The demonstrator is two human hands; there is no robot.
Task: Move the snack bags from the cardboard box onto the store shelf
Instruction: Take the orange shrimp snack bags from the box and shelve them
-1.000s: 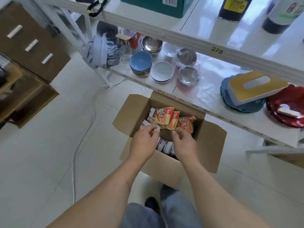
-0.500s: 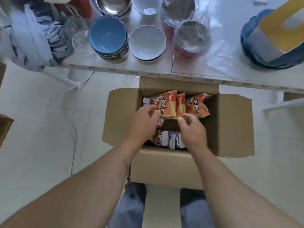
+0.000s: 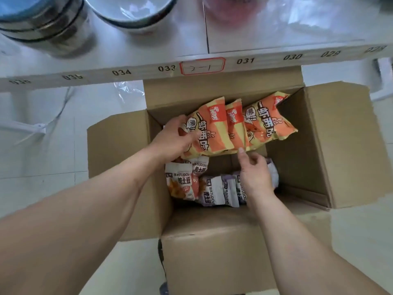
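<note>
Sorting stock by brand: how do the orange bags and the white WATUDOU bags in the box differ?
The orange bags are bigger, striped orange and yellow, at the far end; the left hand grips one. The WATUDOU bags are smaller, mostly white, at the near end, under the right hand. Both are sealed packets in the cardboard box.

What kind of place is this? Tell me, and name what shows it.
Probably a shop or its stockroom. The white shelf has numbered positions along its edge, stacked bowls stand on it, and an open cardboard box holds many identical snack bags.
</note>
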